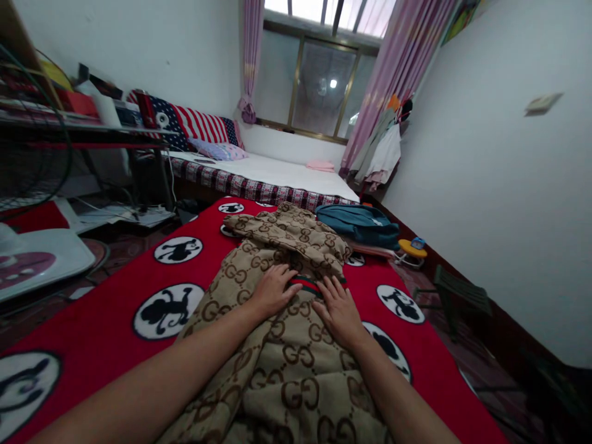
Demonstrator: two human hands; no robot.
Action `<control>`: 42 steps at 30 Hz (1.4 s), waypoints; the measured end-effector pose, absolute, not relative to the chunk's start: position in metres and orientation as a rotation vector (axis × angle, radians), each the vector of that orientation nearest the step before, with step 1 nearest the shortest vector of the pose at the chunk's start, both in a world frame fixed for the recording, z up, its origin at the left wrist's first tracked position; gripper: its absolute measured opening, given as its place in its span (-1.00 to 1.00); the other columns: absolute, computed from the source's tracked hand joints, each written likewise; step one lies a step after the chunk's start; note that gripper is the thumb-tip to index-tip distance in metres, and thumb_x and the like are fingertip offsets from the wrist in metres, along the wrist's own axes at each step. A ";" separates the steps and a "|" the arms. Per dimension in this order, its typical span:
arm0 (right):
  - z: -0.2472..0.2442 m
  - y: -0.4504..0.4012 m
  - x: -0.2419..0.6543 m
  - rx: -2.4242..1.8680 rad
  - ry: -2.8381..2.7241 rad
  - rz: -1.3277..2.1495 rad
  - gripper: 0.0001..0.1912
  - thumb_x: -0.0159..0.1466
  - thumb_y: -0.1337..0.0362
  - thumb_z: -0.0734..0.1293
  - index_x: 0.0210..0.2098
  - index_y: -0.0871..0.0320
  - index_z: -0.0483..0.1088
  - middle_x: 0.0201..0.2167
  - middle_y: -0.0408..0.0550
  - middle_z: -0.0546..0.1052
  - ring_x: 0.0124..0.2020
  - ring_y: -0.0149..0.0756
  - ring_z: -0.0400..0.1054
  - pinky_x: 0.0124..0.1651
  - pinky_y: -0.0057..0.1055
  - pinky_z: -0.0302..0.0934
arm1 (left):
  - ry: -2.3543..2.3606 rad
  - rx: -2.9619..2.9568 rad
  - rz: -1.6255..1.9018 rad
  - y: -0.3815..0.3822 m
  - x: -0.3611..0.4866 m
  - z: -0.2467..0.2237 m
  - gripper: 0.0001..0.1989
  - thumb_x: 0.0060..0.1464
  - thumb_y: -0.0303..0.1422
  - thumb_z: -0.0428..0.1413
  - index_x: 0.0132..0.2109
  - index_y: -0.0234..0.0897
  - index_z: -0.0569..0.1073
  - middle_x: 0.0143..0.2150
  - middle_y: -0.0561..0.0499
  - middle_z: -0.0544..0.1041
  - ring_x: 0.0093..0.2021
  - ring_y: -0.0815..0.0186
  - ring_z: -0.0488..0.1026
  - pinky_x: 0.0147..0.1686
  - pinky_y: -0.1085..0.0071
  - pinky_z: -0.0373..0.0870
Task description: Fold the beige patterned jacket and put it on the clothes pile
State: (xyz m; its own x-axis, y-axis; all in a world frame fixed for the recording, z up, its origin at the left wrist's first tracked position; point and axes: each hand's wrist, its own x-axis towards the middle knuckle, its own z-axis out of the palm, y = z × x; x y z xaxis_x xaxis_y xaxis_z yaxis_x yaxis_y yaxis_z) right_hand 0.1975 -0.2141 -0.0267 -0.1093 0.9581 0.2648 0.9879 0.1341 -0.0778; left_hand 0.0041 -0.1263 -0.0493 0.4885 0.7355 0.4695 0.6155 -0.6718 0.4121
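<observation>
A tan garment (287, 364) printed with brown interlocking letters lies spread on a red blanket (106, 333) with black-and-white round figures. My left hand (272, 288) rests flat on the cloth, fingers spread, just left of a green-and-red striped band (306, 285). On the other side of that band my right hand (338, 311) presses flat as well. The garment's far part (296, 237) is bunched and folded over beyond my fingers. Neither hand grips anything.
A folded teal garment (358, 225) lies on the blanket's far right. Behind it stands a bed (277, 169) with pillows under a window. A fan (28, 154) and cluttered shelves are at left, a small green stool (460, 296) at right near the white wall.
</observation>
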 end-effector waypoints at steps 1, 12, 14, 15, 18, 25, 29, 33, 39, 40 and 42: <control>-0.037 -0.211 0.202 -1.931 -2.159 -0.149 -0.45 0.36 0.04 0.15 0.26 0.12 0.22 0.35 0.05 0.15 0.39 -0.04 -0.09 0.29 0.14 -0.05 | 1.158 2.436 1.052 -0.123 0.003 -0.048 -0.63 0.21 -0.22 0.03 0.08 -0.30 0.47 0.13 -0.20 0.44 0.16 0.12 0.36 0.20 0.18 0.26; -0.045 -0.213 0.211 -1.759 -2.066 -0.055 -0.54 0.34 0.07 0.17 0.16 0.10 0.33 0.30 0.05 0.24 0.37 -0.06 -0.05 0.30 0.12 -0.07 | 1.640 2.668 1.062 -0.036 -0.052 0.007 -0.51 -0.09 -0.50 0.12 0.05 -0.15 0.48 0.26 -0.10 0.30 0.30 0.00 0.11 0.19 0.02 0.19; -0.044 -0.213 0.211 -1.735 -2.052 -0.016 -0.55 0.35 0.08 0.18 0.14 0.13 0.35 0.29 0.07 0.26 0.37 -0.05 -0.04 0.30 0.13 -0.07 | 1.554 2.845 0.842 -0.023 -0.058 0.012 -0.58 -0.07 -0.43 0.13 0.00 -0.12 0.52 0.24 -0.06 0.35 0.30 -0.01 0.11 0.19 0.01 0.16; -0.043 -0.213 0.211 -1.723 -2.040 -0.001 -0.57 0.35 0.09 0.18 0.12 0.13 0.36 0.28 0.07 0.27 0.37 -0.05 -0.03 0.30 0.12 -0.07 | 1.509 2.917 0.749 -0.018 -0.059 0.015 -0.63 -0.04 -0.42 0.12 -0.04 -0.11 0.54 0.19 -0.05 0.41 0.28 0.01 0.16 0.19 0.02 0.14; -0.041 -0.215 0.212 -1.670 -2.000 0.033 -0.62 0.36 0.12 0.18 0.04 0.15 0.41 0.23 0.09 0.34 0.34 -0.05 0.02 0.29 0.11 -0.04 | 1.439 3.038 0.594 -0.013 -0.055 0.025 -0.73 0.07 -0.45 0.00 -0.18 -0.17 0.56 -0.10 -0.05 0.57 0.05 0.13 0.40 0.15 0.11 0.17; -0.040 -0.218 0.216 -1.486 -1.776 -0.071 -0.70 0.37 0.18 0.17 -0.14 0.19 0.47 0.12 0.15 0.39 0.21 -0.12 0.19 0.26 -0.05 0.09 | 1.391 3.161 0.815 -0.046 -0.062 0.085 -0.69 0.13 -0.42 -0.06 -0.05 -0.23 0.50 -0.14 -0.10 0.53 -0.12 0.13 0.45 -0.05 0.23 0.31; -0.040 -0.218 0.215 -1.458 -1.658 -0.115 -0.73 0.36 0.17 0.19 -0.12 0.16 0.44 0.06 0.12 0.41 0.15 -0.13 0.23 0.22 -0.06 0.13 | 1.429 3.255 0.593 -0.067 -0.092 0.099 -0.66 0.14 -0.40 -0.08 -0.03 -0.14 0.49 -0.09 -0.05 0.51 -0.15 0.16 0.46 -0.24 0.34 0.33; -0.025 -0.235 0.214 -1.527 -1.648 -0.074 -0.64 0.32 0.13 0.22 0.02 0.16 0.36 0.13 0.14 0.35 0.19 -0.13 0.20 0.22 -0.11 0.13 | 1.770 3.126 0.422 -0.064 -0.130 0.091 -0.67 0.12 -0.39 -0.08 -0.05 -0.17 0.49 -0.05 -0.04 0.51 -0.24 0.21 0.46 -0.37 0.40 0.27; 0.011 -0.309 0.214 -2.138 -1.785 0.218 -0.33 0.22 -0.09 0.27 0.22 0.10 0.24 -0.04 0.12 0.53 -0.03 0.02 0.44 -0.10 -0.18 0.29 | 2.235 2.627 0.544 -0.034 -0.183 0.079 -0.68 0.11 -0.33 -0.04 -0.04 -0.16 0.51 -0.13 0.05 0.56 -0.27 0.27 0.39 -0.33 0.47 0.22; 0.013 -0.321 0.214 -2.198 -1.844 0.272 -0.31 0.19 -0.08 0.30 0.22 0.09 0.24 -0.09 0.11 0.56 -0.08 0.04 0.47 -0.13 -0.19 0.29 | 2.282 2.554 0.525 -0.029 -0.188 0.075 -0.68 0.09 -0.33 -0.03 -0.06 -0.15 0.52 -0.17 0.06 0.57 -0.29 0.28 0.37 -0.34 0.48 0.22; 0.013 -0.339 0.214 -2.225 -1.942 0.339 -0.27 0.14 0.02 0.36 0.26 0.08 0.20 -0.09 0.10 0.58 -0.08 0.07 0.47 -0.13 -0.19 0.29 | 2.326 2.471 0.476 -0.024 -0.189 0.068 -0.68 0.03 -0.37 0.02 -0.07 -0.17 0.54 -0.19 0.03 0.56 -0.29 0.27 0.35 -0.32 0.47 0.25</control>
State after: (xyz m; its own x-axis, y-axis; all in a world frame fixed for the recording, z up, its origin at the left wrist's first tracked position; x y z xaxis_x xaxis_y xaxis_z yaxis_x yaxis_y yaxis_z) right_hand 0.2137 -0.3394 0.0132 0.1270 0.9901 -0.0597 0.9517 -0.1386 -0.2739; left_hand -0.1892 -0.0239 0.0676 0.0593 0.9200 0.3873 0.9982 -0.0567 -0.0182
